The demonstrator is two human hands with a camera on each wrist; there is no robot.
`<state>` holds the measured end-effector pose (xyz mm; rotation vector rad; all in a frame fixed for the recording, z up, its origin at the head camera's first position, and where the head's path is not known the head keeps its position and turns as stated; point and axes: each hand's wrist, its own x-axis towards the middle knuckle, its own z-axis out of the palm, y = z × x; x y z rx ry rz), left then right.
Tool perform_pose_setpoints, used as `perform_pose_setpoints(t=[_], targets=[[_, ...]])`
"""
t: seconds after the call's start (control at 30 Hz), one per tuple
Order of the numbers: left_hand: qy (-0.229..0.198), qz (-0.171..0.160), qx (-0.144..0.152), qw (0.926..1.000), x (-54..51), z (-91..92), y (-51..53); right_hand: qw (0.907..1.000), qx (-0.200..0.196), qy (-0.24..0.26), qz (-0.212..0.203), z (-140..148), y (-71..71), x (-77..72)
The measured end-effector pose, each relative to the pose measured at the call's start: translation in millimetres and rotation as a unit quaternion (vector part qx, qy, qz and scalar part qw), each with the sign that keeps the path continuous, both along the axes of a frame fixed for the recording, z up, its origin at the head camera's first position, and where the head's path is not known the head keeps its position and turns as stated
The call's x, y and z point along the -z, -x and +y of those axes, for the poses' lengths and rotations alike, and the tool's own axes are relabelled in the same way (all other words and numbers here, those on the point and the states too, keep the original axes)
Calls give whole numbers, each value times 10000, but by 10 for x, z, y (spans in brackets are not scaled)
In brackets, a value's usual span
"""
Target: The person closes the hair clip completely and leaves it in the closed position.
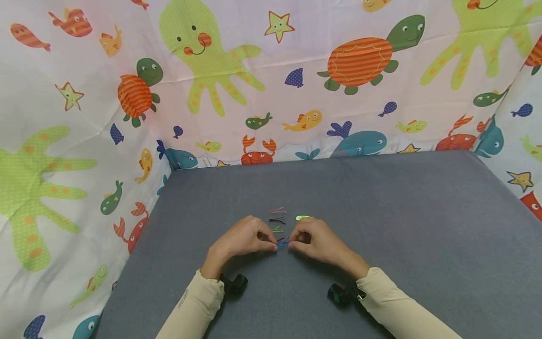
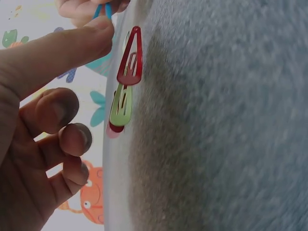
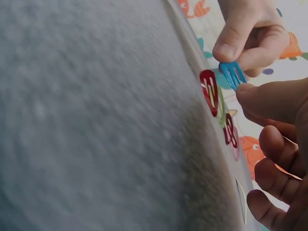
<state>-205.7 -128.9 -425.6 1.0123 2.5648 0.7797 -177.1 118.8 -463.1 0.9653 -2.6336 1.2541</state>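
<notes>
On grey cloth (image 1: 423,212), left hand (image 1: 243,238) and right hand (image 1: 318,241) both pinching one blue hair clip (image 3: 229,70)

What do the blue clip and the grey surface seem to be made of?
The blue clip: probably painted metal with a glossy finish, judging by its thin shape and sheen, though plastic is possible.
The grey surface: likely matte fabric, as it looks speckled and fuzzy without shine.

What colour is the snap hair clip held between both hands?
The snap hair clip is blue, clearest in the right wrist view.
</notes>
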Motion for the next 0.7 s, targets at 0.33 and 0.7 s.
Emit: perform_pose_setpoints(t=[0.33, 0.7], targets=[[-218, 348, -97, 9991, 17, 60, 4, 9995, -3, -140, 274, 73, 26, -89], [-443, 668, -818, 9934, -5, 158, -32, 9993, 162, 65, 344, 125, 61, -143]])
